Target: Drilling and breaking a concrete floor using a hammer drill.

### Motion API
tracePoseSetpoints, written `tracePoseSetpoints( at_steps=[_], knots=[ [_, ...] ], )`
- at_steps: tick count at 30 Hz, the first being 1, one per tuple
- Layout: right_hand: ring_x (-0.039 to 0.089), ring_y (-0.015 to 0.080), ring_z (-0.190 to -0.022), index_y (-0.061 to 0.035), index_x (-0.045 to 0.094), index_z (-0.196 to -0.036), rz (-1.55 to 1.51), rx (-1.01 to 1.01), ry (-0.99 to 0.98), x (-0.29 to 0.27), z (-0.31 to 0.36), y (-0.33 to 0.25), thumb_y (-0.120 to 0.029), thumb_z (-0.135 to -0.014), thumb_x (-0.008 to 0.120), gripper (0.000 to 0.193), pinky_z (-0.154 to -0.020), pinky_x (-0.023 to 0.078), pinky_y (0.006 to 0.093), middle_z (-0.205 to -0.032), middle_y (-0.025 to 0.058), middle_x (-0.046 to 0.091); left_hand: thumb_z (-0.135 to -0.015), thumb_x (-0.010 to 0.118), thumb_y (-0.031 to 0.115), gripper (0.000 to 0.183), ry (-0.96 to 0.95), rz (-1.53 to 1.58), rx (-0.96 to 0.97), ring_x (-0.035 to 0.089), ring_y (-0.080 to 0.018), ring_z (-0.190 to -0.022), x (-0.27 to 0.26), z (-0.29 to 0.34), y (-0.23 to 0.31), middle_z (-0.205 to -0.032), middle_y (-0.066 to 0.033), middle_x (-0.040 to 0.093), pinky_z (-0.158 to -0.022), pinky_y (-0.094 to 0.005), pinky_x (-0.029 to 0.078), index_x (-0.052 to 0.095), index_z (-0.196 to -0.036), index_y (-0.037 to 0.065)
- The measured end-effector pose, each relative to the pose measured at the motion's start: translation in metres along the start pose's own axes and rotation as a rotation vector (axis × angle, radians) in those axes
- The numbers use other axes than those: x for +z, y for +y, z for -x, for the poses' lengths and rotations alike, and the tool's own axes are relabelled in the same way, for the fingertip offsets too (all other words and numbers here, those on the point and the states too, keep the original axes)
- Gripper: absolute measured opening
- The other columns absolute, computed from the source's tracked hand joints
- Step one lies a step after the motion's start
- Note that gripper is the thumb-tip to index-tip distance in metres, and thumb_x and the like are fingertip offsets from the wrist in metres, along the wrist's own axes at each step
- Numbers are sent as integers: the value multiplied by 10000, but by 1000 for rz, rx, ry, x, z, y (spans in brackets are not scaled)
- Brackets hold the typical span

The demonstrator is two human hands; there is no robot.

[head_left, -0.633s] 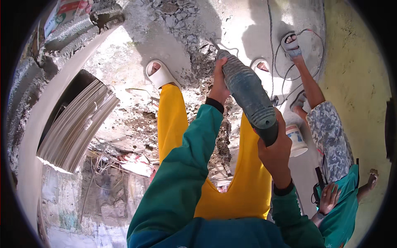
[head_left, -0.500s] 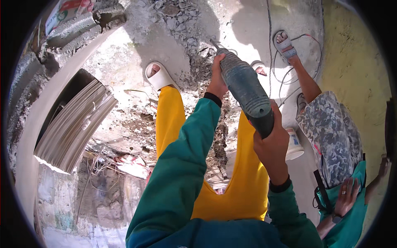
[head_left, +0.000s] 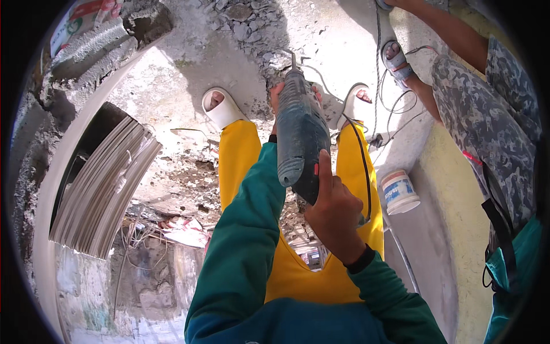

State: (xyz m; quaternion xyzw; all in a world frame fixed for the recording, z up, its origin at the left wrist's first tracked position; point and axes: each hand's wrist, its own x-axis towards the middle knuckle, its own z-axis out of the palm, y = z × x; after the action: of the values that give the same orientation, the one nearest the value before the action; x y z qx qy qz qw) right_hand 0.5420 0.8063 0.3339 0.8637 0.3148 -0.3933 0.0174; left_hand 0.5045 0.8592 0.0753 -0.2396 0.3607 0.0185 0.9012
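Observation:
A long, dark grey-green hammer drill (head_left: 302,129) is held out before me, its narrow bit (head_left: 294,61) pointing away toward broken concrete. My left hand (head_left: 277,98) wraps round the front of its body; most of that hand is hidden behind the tool, with fingertips showing on the far side. At the near end, my right hand (head_left: 335,211) grips the black rear handle, where a red switch shows. A black power cord (head_left: 365,166) hangs beside my right leg. From this angle I cannot tell whether the bit touches the ground.
Loose concrete rubble (head_left: 246,27) lies ahead. Leaning at the left is a stack of thin sheets (head_left: 106,192). A white-and-blue bucket (head_left: 400,194) stands to the right, near a co-worker in camouflage trousers (head_left: 481,123). Coiled cable (head_left: 395,109) lies by the co-worker's sandalled foot.
The drill has swung left and now points more directly ahead, with both hands moving along with it. The co-worker has shifted, with one arm now reaching down at the far right.

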Motion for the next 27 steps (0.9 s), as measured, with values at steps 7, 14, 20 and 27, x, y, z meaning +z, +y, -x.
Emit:
tracePoseSetpoints(
  at_steps=[7,14,20,27],
  knots=[
    [670,377,-704,-106,355,-1421,-43,71,-56,-27,-32,9,-30,-643,682,847,-601,515,446,-862,187,663,-813,499,543,567,86,182,-26,622,-295,-832,14,-9,-1,-841,-171,623,-733,-425,527,584,-926,-7],
    [665,391,-663,-106,432,-1364,15,129,-34,-62,-81,52,-47,-661,660,742,-606,523,463,-784,189,675,-868,528,509,432,288,1,246,656,-228,-828,32,-51,-10,-879,-71,662,-788,-384,538,609,-961,94],
    [664,403,-840,-77,545,-1263,95,-30,-14,-101,-141,50,-17,-633,685,648,-754,541,445,-879,225,680,-851,507,541,394,152,87,305,416,-84,-404,44,-85,5,-674,64,601,-387,-217,327,577,-745,168],
    [660,381,-930,-32,584,-1207,246,-374,-87,-137,-236,25,-10,-648,727,577,-843,513,391,-1035,218,668,-813,463,538,376,231,331,418,287,-118,-441,73,-100,28,-649,81,525,-532,-283,371,558,-730,184]
  ],
)
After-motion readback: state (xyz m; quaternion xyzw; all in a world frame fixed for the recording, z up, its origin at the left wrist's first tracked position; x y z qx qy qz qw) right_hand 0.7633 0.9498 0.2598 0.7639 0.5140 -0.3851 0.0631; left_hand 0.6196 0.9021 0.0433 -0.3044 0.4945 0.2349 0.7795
